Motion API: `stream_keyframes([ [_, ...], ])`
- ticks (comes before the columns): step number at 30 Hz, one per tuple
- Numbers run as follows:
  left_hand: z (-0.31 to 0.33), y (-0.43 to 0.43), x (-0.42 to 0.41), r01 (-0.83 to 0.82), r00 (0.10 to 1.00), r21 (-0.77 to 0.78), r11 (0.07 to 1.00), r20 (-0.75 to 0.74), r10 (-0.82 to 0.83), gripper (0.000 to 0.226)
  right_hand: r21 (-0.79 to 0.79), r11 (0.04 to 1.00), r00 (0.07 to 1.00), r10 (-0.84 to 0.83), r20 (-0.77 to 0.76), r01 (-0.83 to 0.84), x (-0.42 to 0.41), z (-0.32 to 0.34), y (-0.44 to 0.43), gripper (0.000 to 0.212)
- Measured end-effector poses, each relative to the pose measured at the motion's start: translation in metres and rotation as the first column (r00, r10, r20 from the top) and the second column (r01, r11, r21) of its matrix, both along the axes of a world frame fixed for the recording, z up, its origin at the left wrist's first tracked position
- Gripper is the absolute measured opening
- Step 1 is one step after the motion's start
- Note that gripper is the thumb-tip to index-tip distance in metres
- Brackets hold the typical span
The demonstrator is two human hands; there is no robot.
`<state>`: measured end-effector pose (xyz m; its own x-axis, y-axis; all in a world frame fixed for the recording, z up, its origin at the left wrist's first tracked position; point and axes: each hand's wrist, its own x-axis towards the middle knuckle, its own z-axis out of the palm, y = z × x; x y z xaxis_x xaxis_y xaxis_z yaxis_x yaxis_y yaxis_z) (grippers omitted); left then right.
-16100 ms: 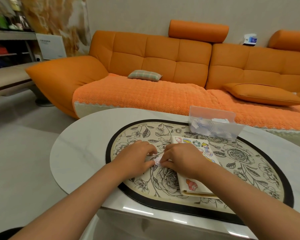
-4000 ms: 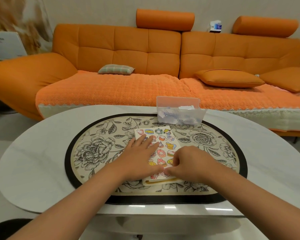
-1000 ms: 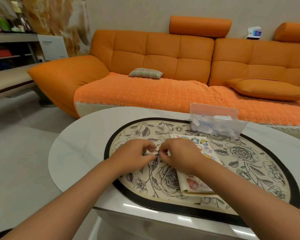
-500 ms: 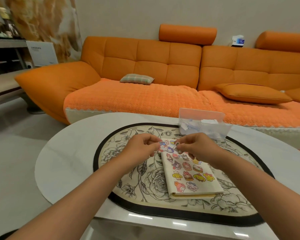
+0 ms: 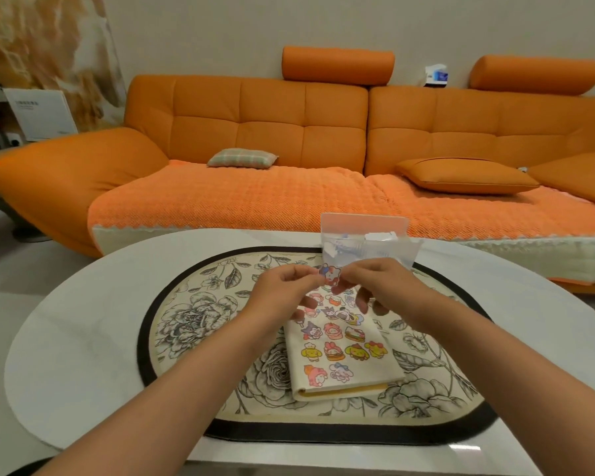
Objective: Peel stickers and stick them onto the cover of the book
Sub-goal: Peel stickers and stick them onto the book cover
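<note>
A cream book [image 5: 344,352] lies on the floral placemat [image 5: 193,321], its cover dotted with several cartoon stickers. Above the book's far end, my left hand [image 5: 282,293] and my right hand [image 5: 382,286] both pinch one small red, white and blue cartoon sticker [image 5: 329,274] between fingertips, held up off the cover. Whether its backing is still attached I cannot tell. My hands hide the far edge of the book.
A clear plastic box [image 5: 368,243] with paper scraps stands just beyond my hands on the mat's far rim. The white oval table [image 5: 66,338] surrounds the mat. An orange sofa [image 5: 272,139] with cushions runs behind.
Both hands lifted from the mat beside the book to above its far end, still pinching the sticker. The view swung right, centring the book.
</note>
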<state>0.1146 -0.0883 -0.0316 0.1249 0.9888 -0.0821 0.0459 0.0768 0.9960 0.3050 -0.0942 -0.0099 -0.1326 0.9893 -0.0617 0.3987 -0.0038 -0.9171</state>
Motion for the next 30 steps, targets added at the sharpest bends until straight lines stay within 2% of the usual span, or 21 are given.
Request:
stream_keyframes([
  [2,0.000,0.001,0.005,-0.015,0.999,-0.015,1.000,0.038,0.015,0.008,0.000,1.000,0.997,0.023,-0.068,-0.023,0.002,0.003,-0.003,0.020],
  [6,-0.002,0.000,0.015,0.020,1.000,0.014,1.000,0.007,-0.020,0.005,0.015,1.000,1.000,-0.002,-0.029,0.002,0.006,-0.001,-0.004,0.017],
  [12,-0.009,0.002,0.020,0.079,0.982,0.109,0.991,-0.177,-0.059,0.005,0.001,0.999,0.993,-0.050,-0.107,0.051,0.008,-0.011,-0.003,0.014],
  [16,-0.011,0.003,0.019,0.060,0.970,0.225,0.972,-0.242,-0.004,0.004,0.011,1.000,0.998,-0.023,-0.066,0.024,0.007,-0.013,-0.002,0.013],
  [21,-0.010,0.005,0.020,-0.012,0.985,0.196,0.981,-0.164,0.045,0.003,0.036,0.998,0.993,-0.055,-0.106,0.059,0.006,-0.012,0.001,0.010],
  [27,-0.011,0.004,0.022,-0.039,0.987,0.195,0.980,-0.147,0.069,0.003,0.082,0.992,0.995,-0.096,-0.035,0.098,0.002,-0.013,0.001,0.010],
  [30,-0.012,0.003,0.023,-0.047,0.985,0.215,0.975,-0.150,0.080,0.005,0.136,0.977,0.986,-0.168,0.017,0.164,0.001,-0.014,0.001,0.013],
])
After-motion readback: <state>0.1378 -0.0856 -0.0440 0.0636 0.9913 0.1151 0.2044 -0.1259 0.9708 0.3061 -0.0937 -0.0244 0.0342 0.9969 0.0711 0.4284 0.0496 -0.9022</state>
